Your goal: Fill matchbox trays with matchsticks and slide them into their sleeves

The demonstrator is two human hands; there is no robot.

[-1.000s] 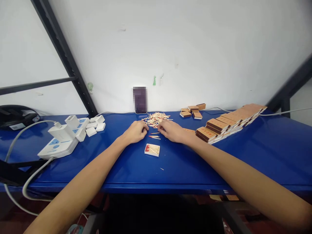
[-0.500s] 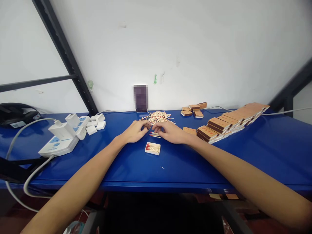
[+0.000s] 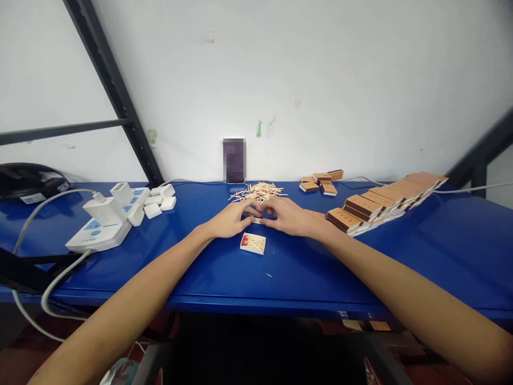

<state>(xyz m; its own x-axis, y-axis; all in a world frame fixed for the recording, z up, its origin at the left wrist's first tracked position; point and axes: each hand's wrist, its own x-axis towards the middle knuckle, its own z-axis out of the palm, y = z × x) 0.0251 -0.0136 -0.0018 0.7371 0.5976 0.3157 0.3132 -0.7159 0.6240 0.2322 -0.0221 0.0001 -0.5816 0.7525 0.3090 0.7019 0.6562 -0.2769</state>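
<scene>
My left hand [image 3: 234, 218] and my right hand [image 3: 284, 215] meet at the middle of the blue table, fingers curled and tips close together. Between their thumbs and fingers a few matches [image 3: 257, 220] are gripped, mostly hidden by the fingers. Just behind the hands lies a loose pile of matches [image 3: 262, 190]. Nearer to me is a small white matchbox tray [image 3: 252, 251], holding several matches with red heads towards the left.
Stacked matchboxes [image 3: 385, 198] run along the right side, and several more matchboxes [image 3: 320, 182] lie at the back. On the left stand a power strip [image 3: 100, 232] with chargers and small white blocks [image 3: 160, 199]. A dark pixelated device [image 3: 234, 160] leans on the wall.
Both hands have drawn closer together, closing around the few matches that lay on the table in front of the pile. The view has shifted slightly.
</scene>
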